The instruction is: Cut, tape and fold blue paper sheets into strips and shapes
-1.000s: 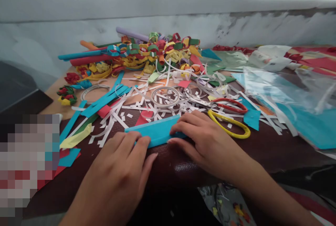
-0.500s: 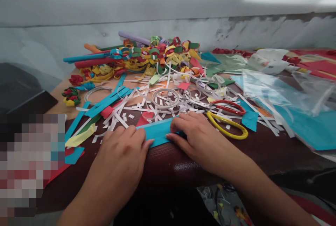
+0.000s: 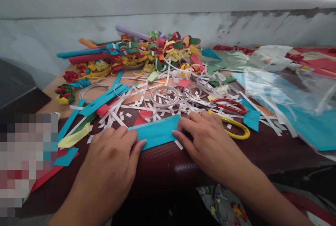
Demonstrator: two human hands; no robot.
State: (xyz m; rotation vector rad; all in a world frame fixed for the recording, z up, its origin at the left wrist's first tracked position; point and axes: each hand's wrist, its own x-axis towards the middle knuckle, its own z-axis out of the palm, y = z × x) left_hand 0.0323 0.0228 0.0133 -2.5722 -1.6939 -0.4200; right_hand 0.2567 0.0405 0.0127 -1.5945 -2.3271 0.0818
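Observation:
A folded strip of blue paper (image 3: 159, 131) lies near the table's front edge, with a pale band along its far side. My left hand (image 3: 114, 156) grips its left end, the thumb pressed along the near edge and the fingers curled over the top. At the right end my right hand (image 3: 203, 135) pinches the paper between thumb and bent fingers. Scissors with one red and one yellow handle (image 3: 237, 131) lie just beyond my right hand. White paper scraps (image 3: 133, 108) and a roll of narrow tape (image 3: 165, 96) are spread behind the strip.
Cut blue strips (image 3: 102, 101) and a second tape ring (image 3: 94, 91) lie at the left. Colourful paper chains (image 3: 154, 49) and rolled paper (image 3: 84, 53) are heaped against the wall. Plastic-wrapped blue sheets (image 3: 312, 124) cover the right side.
My hands have moved apart along the blue paper, left hand to the left and right hand slightly right, so more of the paper shows between them. The view has shifted slightly.

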